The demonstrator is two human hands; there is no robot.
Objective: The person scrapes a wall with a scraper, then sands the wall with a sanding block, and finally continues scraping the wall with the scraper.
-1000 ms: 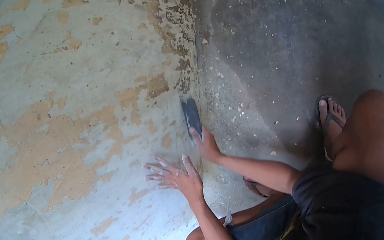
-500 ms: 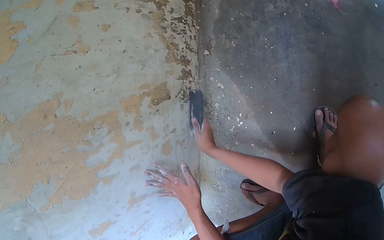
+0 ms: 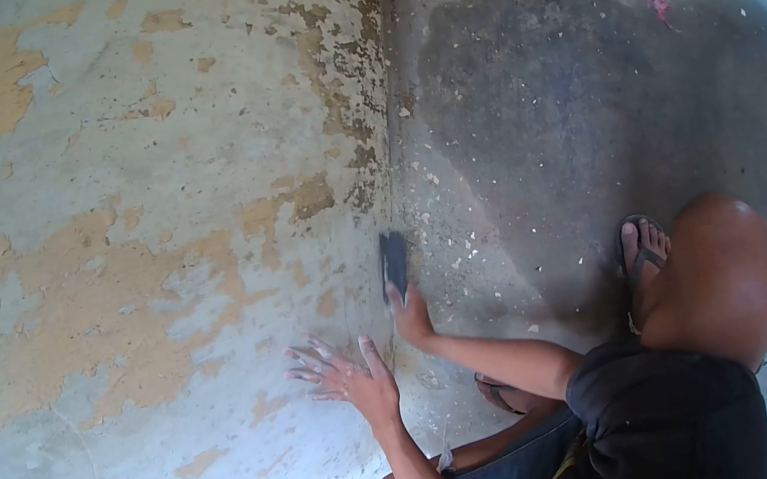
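My left hand [image 3: 348, 379] is spread against the peeling wall [image 3: 112, 315], its fingers apart and dusted with white powder. Up and to the right of it, my right hand [image 3: 411, 314] grips a dark flat block [image 3: 395, 263], thumb on its near end. The block lies along the bottom of the wall, where wall and floor meet. The fingers on the block's far side are partly hidden.
Grey floor [image 3: 462, 165] with a dark damp patch [image 3: 551, 90] and scattered pale flakes lies to the right. A pink scrap [image 3: 658, 3] is near the top right. My sandalled feet [image 3: 645, 241] and bent knees [image 3: 731, 252] are at lower right.
My right hand and the block have moved down the image along the wall's base, closer to my left hand. My left hand has barely shifted.
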